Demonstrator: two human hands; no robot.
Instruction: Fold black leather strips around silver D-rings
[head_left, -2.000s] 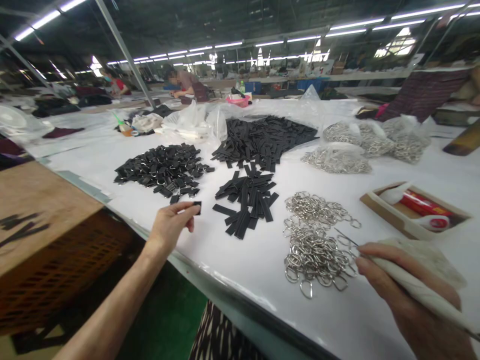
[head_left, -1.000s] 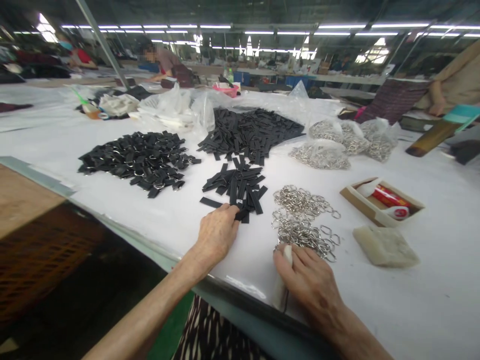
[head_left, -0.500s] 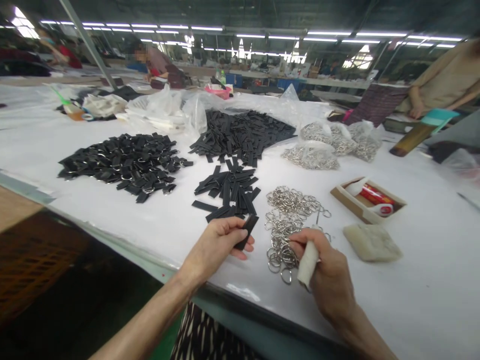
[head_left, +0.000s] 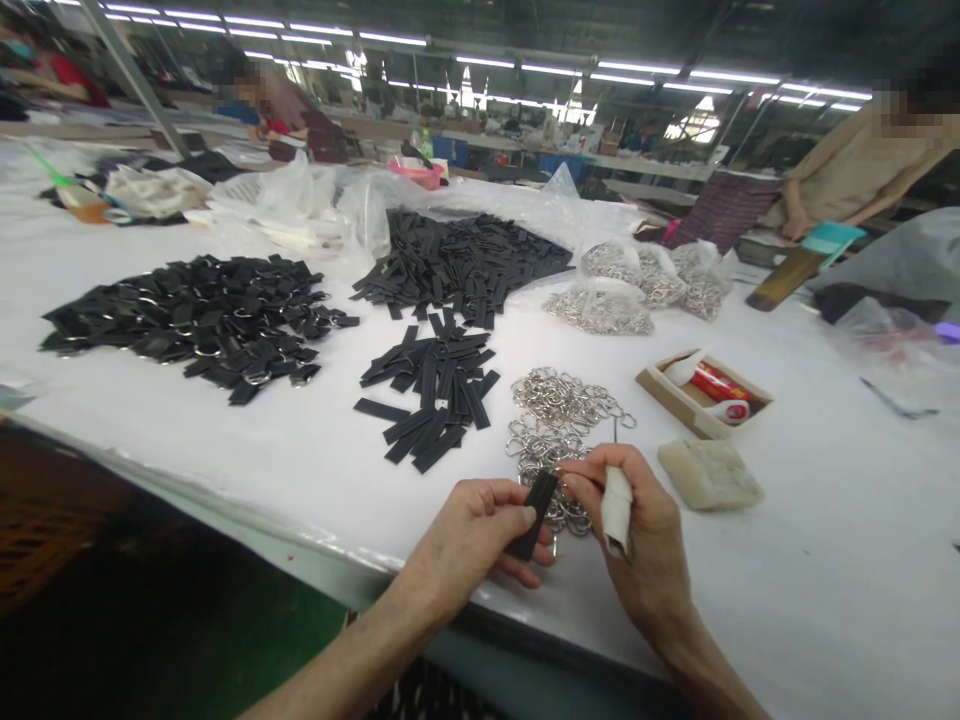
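My left hand (head_left: 480,535) pinches a short black strip (head_left: 534,515) between thumb and fingers, tilted up towards the right. Close beside it, my right hand (head_left: 645,530) is closed round a tool's whitish wrapped handle (head_left: 616,510), whose thin metal shaft points away from me. Its thumb and forefinger pinch at the strip's upper end; a small metal piece seems to be there, but I cannot make it out. Silver D-shaped rings (head_left: 559,400) lie heaped just beyond and partly under the fingers. Loose black strips (head_left: 431,385) are scattered to the left of the rings.
Finished-looking black loops with rings (head_left: 202,320) form a heap at left. More strips (head_left: 472,260) and bagged rings (head_left: 604,305) lie behind. At right are an open box (head_left: 709,395) and a pale yellowish block (head_left: 709,475). Another person (head_left: 862,160) stands across the table.
My left hand has moved right with the black strip, up against my right hand's fingertips. The right hand has lifted slightly off the rings. The view has shifted to the right.
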